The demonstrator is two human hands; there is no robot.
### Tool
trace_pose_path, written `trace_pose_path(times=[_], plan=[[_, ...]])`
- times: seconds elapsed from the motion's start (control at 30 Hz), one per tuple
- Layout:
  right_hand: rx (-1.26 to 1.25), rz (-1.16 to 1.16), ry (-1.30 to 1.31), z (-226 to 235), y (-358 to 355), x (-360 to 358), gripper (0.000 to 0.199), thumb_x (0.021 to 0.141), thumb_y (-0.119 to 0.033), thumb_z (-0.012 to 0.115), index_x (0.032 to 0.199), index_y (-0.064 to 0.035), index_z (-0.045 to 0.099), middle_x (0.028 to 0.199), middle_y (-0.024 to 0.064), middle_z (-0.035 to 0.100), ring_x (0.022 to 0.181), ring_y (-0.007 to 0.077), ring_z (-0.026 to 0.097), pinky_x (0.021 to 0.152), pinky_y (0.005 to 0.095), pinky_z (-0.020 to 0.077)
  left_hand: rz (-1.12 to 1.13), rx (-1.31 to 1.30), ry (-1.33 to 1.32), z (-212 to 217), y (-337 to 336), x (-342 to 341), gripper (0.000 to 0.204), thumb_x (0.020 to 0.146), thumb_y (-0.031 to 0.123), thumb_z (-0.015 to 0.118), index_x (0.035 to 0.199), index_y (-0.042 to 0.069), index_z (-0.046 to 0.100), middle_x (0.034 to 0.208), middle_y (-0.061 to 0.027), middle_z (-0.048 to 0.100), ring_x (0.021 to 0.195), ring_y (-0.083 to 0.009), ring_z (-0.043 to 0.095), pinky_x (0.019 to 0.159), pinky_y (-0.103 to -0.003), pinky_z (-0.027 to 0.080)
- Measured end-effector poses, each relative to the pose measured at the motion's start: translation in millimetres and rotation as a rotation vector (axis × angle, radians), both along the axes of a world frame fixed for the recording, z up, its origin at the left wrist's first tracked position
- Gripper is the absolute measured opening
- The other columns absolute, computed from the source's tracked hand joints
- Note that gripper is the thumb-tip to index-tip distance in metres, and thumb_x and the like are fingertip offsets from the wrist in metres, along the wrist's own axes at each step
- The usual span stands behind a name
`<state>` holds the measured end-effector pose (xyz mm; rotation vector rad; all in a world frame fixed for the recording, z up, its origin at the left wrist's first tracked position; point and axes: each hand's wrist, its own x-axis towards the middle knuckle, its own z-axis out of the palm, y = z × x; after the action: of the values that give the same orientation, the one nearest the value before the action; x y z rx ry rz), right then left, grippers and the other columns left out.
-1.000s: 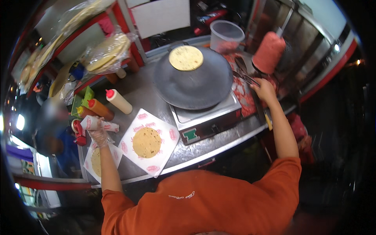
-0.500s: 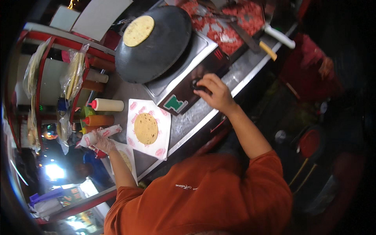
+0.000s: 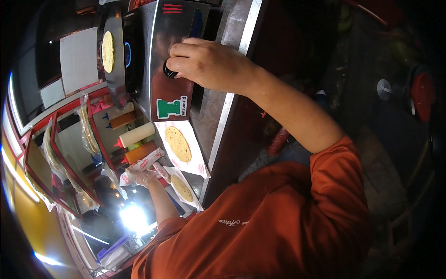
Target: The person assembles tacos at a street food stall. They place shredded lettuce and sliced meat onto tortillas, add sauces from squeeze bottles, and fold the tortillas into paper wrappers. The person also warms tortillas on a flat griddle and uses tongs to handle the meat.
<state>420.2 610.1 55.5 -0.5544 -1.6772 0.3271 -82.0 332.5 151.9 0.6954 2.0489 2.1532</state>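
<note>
My right hand [image 3: 206,64] is closed around a black knob [image 3: 169,69] on the front panel of a metal stove [image 3: 160,28]. Beyond it, a dark round griddle pan [image 3: 117,79] carries a flatbread [image 3: 108,52]; a blue flame [image 3: 127,54] glows beneath. In a clear plastic glove, my left hand [image 3: 143,179] grips a paper-wrapped roll [image 3: 147,160], white with red print. Close to that hand, one flatbread [image 3: 178,144] lies on printed paper [image 3: 200,166] beside the stove, and another flatbread [image 3: 181,188] rests on a second sheet. A smaller wrapped piece [image 3: 161,172] sits between.
Squeeze bottles, including a cream one [image 3: 138,134] and an orange one [image 3: 141,151], lie in view beyond the papers. Bagged flatbreads [image 3: 87,125] hang by a red-framed rack [image 3: 60,153]. A metal counter edge [image 3: 225,114] runs along my side.
My view has turned and the stove front appears closer. The flame under the pan now shows. My right hand stays on the knob, and my left still holds the wrapped roll.
</note>
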Motion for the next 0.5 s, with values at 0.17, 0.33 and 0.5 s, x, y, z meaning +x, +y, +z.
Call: trace_pose_path(times=[0.17,0.33,0.5], plan=[[0.009,-0.018,0.020,-1.1,2.7,-3.2,0.018,0.086,-0.009,0.077,0.102,-0.0064,0.069,0.103,0.0052,0.067,0.097,0.0213,0.065,0.091,0.0325,0.0579,0.092,-0.019,-0.023,-1.4,5.3,6.0,0.050,0.101,0.051,0.068,0.126,0.010,0.054,0.116,-0.0101,0.062,0.106,-0.0287,0.065,0.100,-0.046,0.055],[0.015,-0.039,0.022,-0.2,0.1,-2.4,0.020,0.083,-0.006,0.078,0.101,-0.0059,0.069,0.102,0.0048,0.067,0.096,0.0208,0.066,0.089,0.0321,0.0585,0.133,-0.018,-0.031,-1.0,4.5,3.7,0.058,0.101,0.057,0.065,0.132,0.010,0.052,0.119,-0.0103,0.063,0.112,-0.0279,0.064,0.105,-0.046,0.051],[-0.004,0.032,0.019,3.3,-1.7,2.0,0.021,0.081,-0.004,0.078,0.100,-0.0057,0.069,0.099,0.0045,0.066,0.094,0.0218,0.065,0.089,0.0330,0.0580,0.259,-0.085,-0.039,3.5,-2.0,0.2,0.060,0.102,0.060,0.062,0.133,0.009,0.053,0.121,-0.0102,0.063,0.114,-0.0275,0.064,0.107,-0.045,0.050]])
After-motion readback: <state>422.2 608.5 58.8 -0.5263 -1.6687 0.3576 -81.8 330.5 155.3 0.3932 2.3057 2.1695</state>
